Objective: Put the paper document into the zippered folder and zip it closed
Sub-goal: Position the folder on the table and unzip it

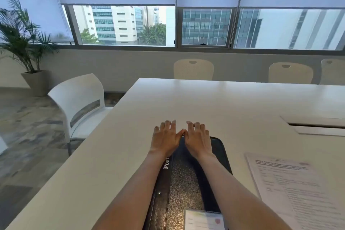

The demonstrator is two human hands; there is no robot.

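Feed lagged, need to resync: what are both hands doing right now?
Left hand: open, fingers spread over the folder's far end.
Right hand: open, fingers spread beside it, thumb tips meeting.

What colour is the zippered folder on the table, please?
The zippered folder is black with a grainy centre panel and white lettering; head view.

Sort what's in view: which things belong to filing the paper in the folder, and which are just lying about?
In the job: black folder, paper document right of it, left hand and right hand at the folder's far end.
Just lying about: white chair, potted plant, cable hatch in the table.
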